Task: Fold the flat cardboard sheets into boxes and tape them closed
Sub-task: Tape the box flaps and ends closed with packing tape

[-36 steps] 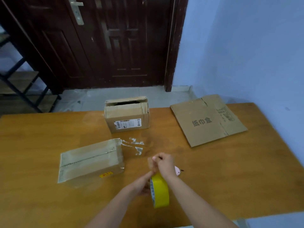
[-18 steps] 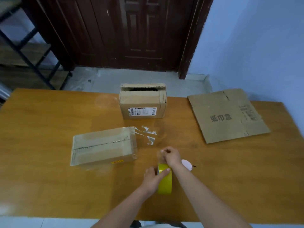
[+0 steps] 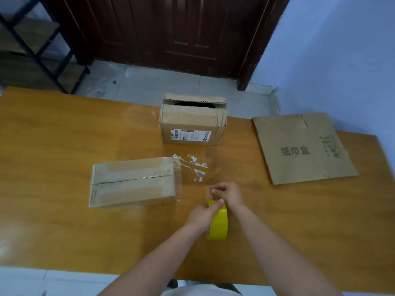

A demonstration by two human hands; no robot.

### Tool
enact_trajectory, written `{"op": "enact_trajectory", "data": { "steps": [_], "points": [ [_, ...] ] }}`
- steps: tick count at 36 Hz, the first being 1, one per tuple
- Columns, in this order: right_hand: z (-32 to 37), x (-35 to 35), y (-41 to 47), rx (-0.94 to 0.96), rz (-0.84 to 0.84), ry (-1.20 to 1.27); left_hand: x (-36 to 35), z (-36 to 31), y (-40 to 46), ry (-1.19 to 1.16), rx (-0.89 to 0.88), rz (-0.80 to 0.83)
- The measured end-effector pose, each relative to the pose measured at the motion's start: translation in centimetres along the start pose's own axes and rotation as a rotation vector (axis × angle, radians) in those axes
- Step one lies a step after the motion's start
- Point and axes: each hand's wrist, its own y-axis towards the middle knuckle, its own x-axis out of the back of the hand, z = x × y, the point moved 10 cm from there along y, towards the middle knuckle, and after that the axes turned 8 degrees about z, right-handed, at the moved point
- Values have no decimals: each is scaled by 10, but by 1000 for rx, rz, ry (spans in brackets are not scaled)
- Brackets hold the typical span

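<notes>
- Closest in, the left hand [image 3: 202,214] holds the yellow tape roll [image 3: 218,221] upright on the tabletop [image 3: 64,221], its grip wrapped round the roll.
- Just past it, the right hand [image 3: 228,194] has a tight grip with curled fingers at the top of the roll. It looks like it pinches the loose tape end, but the clear tape is hard to see.
- To the left lies a taped box [image 3: 133,181], shut and shiny with tape. That one looks done.
- Small bits of clear tape [image 3: 196,165] stick to the tabletop beside it.
- Farther back stands an open box [image 3: 192,122]. It is folded up, but its top has a dark gap, so it seems to need tape.
- Far right lies a flat cardboard sheet [image 3: 303,148], not folded yet.
</notes>
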Motion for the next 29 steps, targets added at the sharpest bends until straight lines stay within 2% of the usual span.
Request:
{"op": "enact_trajectory", "data": {
  "steps": [8,29],
  "points": [
    [-9,3,2,15,-39,0,1,-5,11,120,35,50],
    [9,12,5,66,-132,-146,4,0,16,202,73,76]
  ]
}}
